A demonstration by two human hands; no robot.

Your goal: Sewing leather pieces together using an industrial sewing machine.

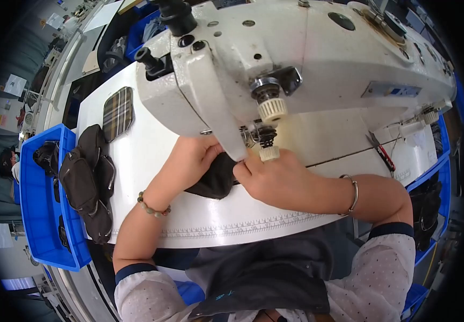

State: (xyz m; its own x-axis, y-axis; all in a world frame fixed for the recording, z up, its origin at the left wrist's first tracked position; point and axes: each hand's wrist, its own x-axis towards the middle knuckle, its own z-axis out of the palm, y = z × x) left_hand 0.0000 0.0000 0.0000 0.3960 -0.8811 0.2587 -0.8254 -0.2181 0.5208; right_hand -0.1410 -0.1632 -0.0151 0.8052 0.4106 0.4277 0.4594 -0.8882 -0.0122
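A white sewing machine stands over the table, and both my hands are below its head. Between them lies a dark brown fabric piece, its far part hidden by the machine. My left hand pinches the piece's left side, thumb and fingers together. On the other side, my right hand is closed, with thumb and forefinger pressed together at the fabric's right edge by the needle area. The needle and presser foot are hidden behind the machine's cover.
Several dark zippered pouches are piled at the table's left, beside a blue bin. A plaid fabric piece lies farther back. Red-handled snips rest at the right. A printed ruler follows the front edge.
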